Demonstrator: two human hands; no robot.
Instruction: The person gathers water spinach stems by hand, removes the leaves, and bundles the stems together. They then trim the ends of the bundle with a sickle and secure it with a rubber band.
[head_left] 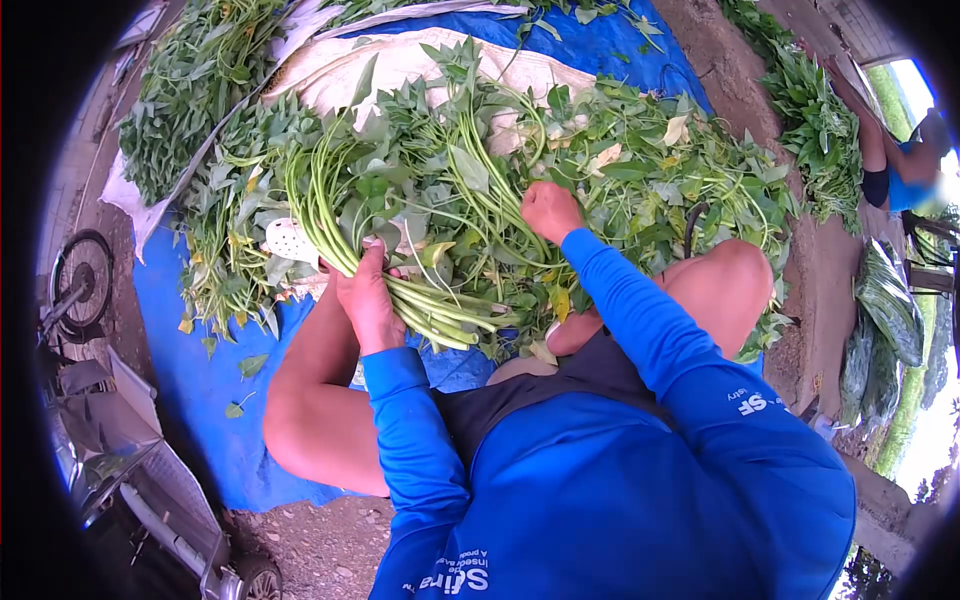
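Note:
My left hand is closed around a bundle of long green stems, whose cut ends point to the lower right and whose leaves spread upward. To the right, my right hand is closed above the leafy pile, beside more long stems; anything inside its fingers is too small to make out. Loose greens, some with yellow leaves, surround both hands. A white clog with holes shows just left of the bundle.
A blue tarp and pale sacking lie under the greens. Another leafy heap is at the upper left. A wheel stands at far left. Another person is at the upper right.

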